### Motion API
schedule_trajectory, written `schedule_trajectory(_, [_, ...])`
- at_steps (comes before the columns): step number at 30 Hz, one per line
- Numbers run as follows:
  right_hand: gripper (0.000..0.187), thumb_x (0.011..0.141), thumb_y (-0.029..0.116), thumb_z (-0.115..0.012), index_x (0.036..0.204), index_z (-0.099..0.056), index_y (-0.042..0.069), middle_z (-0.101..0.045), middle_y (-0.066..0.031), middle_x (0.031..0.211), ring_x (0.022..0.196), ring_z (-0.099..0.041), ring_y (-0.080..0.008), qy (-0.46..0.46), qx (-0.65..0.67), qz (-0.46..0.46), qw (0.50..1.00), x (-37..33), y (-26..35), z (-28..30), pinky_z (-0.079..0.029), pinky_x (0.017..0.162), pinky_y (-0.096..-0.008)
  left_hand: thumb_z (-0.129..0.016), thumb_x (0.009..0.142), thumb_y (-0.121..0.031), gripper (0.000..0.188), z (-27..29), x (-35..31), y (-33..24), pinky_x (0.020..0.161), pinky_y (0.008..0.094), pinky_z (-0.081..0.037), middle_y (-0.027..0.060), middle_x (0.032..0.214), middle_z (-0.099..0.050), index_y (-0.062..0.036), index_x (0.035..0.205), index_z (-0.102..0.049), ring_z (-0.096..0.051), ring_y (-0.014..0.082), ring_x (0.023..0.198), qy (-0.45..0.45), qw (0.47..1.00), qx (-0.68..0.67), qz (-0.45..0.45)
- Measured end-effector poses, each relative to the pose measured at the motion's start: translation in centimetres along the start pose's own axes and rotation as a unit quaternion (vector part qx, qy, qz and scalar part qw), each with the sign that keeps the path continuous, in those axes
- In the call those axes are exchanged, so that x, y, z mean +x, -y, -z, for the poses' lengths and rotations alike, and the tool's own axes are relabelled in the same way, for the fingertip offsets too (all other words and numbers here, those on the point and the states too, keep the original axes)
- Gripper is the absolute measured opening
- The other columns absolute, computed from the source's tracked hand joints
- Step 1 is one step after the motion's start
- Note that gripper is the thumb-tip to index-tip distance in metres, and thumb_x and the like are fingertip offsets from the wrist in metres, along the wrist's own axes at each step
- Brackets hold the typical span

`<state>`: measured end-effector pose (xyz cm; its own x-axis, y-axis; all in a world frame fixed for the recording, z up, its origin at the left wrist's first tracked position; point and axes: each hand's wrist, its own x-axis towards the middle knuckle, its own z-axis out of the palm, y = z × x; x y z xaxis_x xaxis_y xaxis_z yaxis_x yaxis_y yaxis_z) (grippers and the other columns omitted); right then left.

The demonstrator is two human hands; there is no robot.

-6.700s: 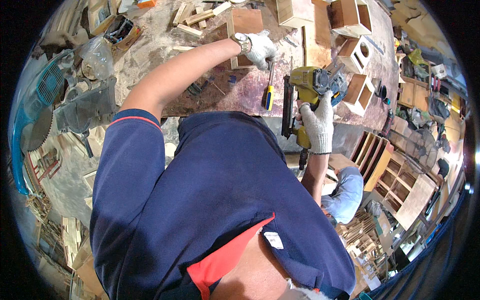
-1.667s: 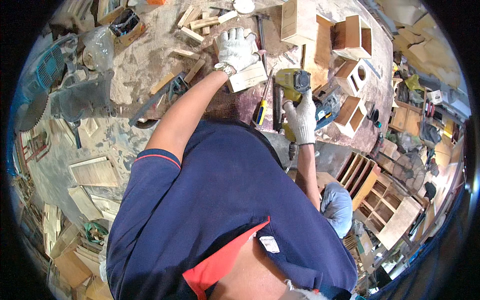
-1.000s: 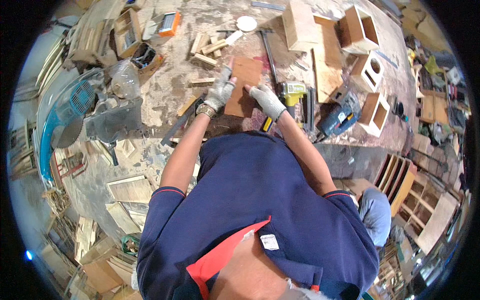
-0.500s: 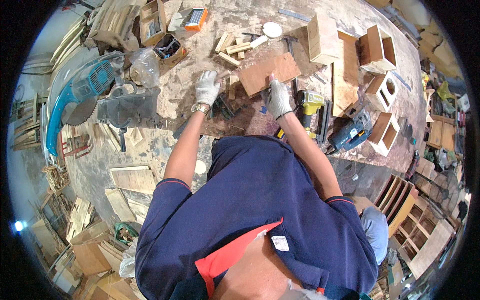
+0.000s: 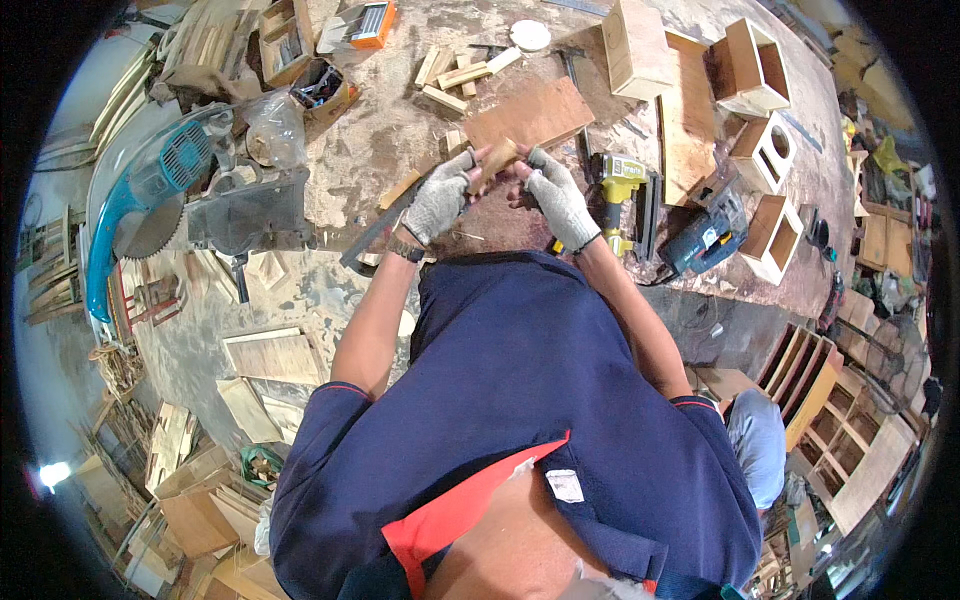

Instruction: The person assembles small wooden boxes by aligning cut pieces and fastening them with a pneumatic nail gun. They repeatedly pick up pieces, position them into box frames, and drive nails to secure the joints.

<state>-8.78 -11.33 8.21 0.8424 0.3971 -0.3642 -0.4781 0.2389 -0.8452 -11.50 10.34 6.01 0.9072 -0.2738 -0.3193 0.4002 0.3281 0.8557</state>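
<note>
Both my gloved hands meet over the near middle of the workbench around a small wooden block. Fingers of my left hand are closed on the block's left side. My right hand pinches its other end, with bare fingertips poking out of the glove. Just beyond them a flat brown wooden board lies on the bench. Beside my left hand rest a short wooden strip and a dark metal bar. A yellow-green nail gun lies to the right of my right hand.
A blue jigsaw and several open wooden boxes stand on the right. Short wood offcuts and a white round lid lie farther back. On the left is a teal miter saw. Another person's denim-clad leg shows at lower right.
My right hand has left the brown board and come in toward the left. My left hand has moved right and nearer, bringing the small wooden block between both hands.
</note>
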Motion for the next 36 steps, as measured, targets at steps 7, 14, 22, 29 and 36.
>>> schedule_trajectory(7, [0.026,0.105,0.024,-0.063,0.119,-0.068,0.002,-0.070,-0.0033,0.085,0.073,-0.066,-0.0105,-0.077,0.013,-0.059,0.995,-2.7,-2.2,2.8,-0.053,0.061,-0.0239,-0.057,0.109,-0.025,0.048,-5.0,-2.3,3.2,0.065,0.0189,-0.043,0.0015,0.111,-0.065,-0.0048,0.151,-0.045,-0.049,0.0041,0.077,0.050,0.987,0.123,0.087])
schedule_trajectory(14, [0.013,0.098,0.014,-0.069,0.104,-0.072,0.003,-0.070,0.0010,0.092,0.083,-0.058,-0.0062,-0.065,-0.131,0.003,0.989,-3.1,-4.0,3.8,-0.049,0.075,-0.0250,-0.061,0.106,-0.027,0.055,-2.9,-3.5,6.4,0.080,0.0284,-0.054,0.0088,0.117,-0.068,-0.0015,0.151,-0.042,-0.064,0.0148,0.092,-0.061,0.929,0.365,0.006])
schedule_trajectory(22, [0.018,0.087,0.013,-0.068,0.101,-0.069,0.002,-0.066,-0.0071,0.080,0.074,-0.060,-0.0113,-0.120,-0.326,0.156,0.925,4.2,-5.7,4.1,-0.051,0.069,-0.0304,-0.092,0.074,-0.035,0.126,0.4,1.6,3.9,0.120,0.0503,-0.038,0.0272,0.158,-0.038,-0.0096,0.166,-0.010,-0.038,0.0459,0.147,-0.188,0.780,0.576,-0.157])
schedule_trajectory(29, [0.020,0.091,0.017,-0.070,0.100,-0.067,0.000,-0.069,-0.0107,0.079,0.070,-0.061,-0.0153,-0.033,-0.293,0.170,0.940,6.7,-6.9,5.0,-0.051,0.066,-0.0347,-0.096,0.070,-0.026,0.123,3.0,6.9,4.3,0.123,0.0464,-0.036,0.0183,0.162,-0.038,-0.0175,0.166,-0.019,-0.039,0.0346,0.149,-0.109,0.810,0.522,-0.244])
schedule_trajectory(36, [0.026,0.088,0.015,-0.066,0.106,-0.068,-0.003,-0.071,-0.0203,0.085,0.079,-0.071,-0.0286,0.030,-0.448,0.258,0.856,7.0,-5.3,6.4,-0.055,0.075,-0.0382,-0.094,0.071,-0.022,0.115,3.9,8.1,4.2,0.122,0.0456,-0.037,0.0134,0.163,-0.039,-0.0185,0.164,-0.026,-0.039,0.0312,0.149,-0.070,0.816,0.490,-0.299])
